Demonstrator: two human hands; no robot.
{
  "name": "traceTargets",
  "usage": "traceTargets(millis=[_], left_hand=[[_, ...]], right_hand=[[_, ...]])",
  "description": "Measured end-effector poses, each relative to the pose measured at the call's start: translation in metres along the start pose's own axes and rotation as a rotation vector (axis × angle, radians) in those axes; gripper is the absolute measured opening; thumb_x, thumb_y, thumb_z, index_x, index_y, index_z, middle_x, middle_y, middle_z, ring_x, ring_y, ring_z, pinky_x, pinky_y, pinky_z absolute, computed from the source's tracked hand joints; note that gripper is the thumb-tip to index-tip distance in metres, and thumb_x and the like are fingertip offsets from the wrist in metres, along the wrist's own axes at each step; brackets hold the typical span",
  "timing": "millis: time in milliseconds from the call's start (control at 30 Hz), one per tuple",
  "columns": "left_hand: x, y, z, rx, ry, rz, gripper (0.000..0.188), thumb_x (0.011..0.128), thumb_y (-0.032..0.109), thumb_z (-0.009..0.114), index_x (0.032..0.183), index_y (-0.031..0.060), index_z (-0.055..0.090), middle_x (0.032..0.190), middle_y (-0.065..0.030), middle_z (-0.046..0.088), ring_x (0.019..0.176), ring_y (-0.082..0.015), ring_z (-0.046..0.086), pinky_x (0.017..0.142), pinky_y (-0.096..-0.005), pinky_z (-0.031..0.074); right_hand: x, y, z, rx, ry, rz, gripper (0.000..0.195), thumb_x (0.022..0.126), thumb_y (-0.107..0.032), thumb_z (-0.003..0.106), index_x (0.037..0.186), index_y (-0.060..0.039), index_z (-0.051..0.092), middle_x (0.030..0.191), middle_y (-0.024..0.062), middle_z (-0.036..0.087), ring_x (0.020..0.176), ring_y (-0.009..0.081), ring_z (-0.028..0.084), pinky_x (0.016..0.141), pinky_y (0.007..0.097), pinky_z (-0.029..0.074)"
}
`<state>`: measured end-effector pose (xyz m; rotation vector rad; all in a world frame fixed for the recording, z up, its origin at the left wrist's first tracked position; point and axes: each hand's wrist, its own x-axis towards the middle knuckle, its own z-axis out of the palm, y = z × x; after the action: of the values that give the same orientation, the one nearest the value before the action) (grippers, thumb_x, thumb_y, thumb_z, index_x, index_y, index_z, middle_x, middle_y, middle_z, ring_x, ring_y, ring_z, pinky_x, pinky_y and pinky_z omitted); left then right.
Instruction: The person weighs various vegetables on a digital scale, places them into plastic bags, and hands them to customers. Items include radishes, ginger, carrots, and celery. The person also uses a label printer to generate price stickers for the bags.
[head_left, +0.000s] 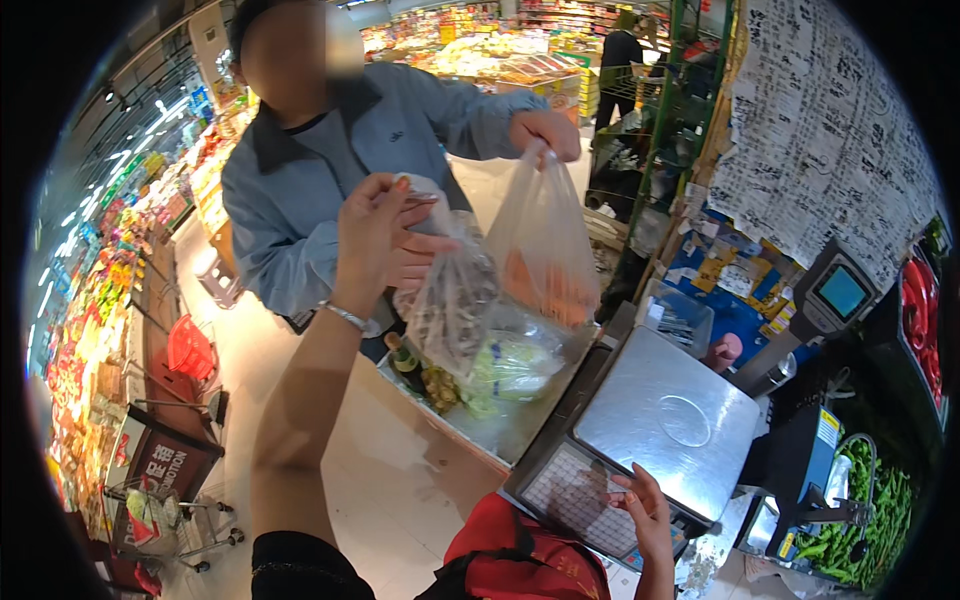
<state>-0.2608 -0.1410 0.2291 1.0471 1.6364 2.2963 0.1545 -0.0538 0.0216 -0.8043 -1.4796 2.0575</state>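
My left hand (371, 217), a bracelet on its wrist, is raised and grips the gathered top of a clear plastic bag (457, 307) with dark contents that I cannot make out. Fingers of the person opposite (352, 150) seem to be at the same bag. My right hand (643, 508) hovers over the covered keypad (581, 499) of a weighing scale, fingers apart and holding nothing. Bare metal shows on the scale's pan (671, 409), and its display (840, 291) stands on a post. The other person also holds up a plastic bag of orange produce (544, 277).
Beside the scale, a counter tray (495, 439) holds a wrapped leafy vegetable (521, 367), a bottle (405, 360) and a knobbly brown item. Green peppers (874, 510) lie at right behind a dark device (795, 465). A shopping cart (161, 517) stands at lower left.
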Motion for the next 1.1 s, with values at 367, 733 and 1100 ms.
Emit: traceTargets(millis=[367, 733, 1100], left_hand=[[-0.032, -0.102, 0.042, -0.246, -0.057, -0.154, 0.084, 0.074, 0.017, 0.069, 0.137, 0.005, 0.014, 0.134, -0.0133, 0.031, 0.119, -0.0242, 0.039, 0.092, -0.0313, 0.038], [-0.154, -0.174, 0.197, 0.622, -1.128, 0.385, 0.094, 0.053, 0.05, 0.075, 0.127, 0.008, 0.036, 0.126, -0.0138, 0.04, 0.119, -0.0286, 0.035, 0.099, -0.0422, 0.025], [-0.175, -0.165, 0.232, 0.541, -1.118, 0.35, 0.068, 0.056, 0.053, 0.07, 0.109, 0.0127, 0.055, 0.11, -0.0111, 0.055, 0.109, -0.0285, 0.046, 0.092, -0.0446, 0.031]], right_hand=[[0.005, -0.012, -0.016, -0.03, 0.31, -0.19, 0.075, 0.074, -0.008, 0.068, 0.135, -0.0042, 0.025, 0.129, 0.0171, 0.038, 0.1, 0.0215, 0.052, 0.082, 0.0316, 0.044], [0.034, -0.033, -0.065, -1.019, 0.492, -0.377, 0.081, 0.061, -0.022, 0.078, 0.129, -0.0057, 0.036, 0.134, 0.0151, 0.035, 0.127, 0.034, 0.025, 0.104, 0.0412, 0.022], [-0.106, 0.094, -0.154, -0.235, 1.168, -0.247, 0.029, 0.088, -0.013, 0.053, 0.112, 0.0015, 0.052, 0.109, 0.0106, 0.056, 0.101, 0.0154, 0.052, 0.086, 0.0262, 0.041]])
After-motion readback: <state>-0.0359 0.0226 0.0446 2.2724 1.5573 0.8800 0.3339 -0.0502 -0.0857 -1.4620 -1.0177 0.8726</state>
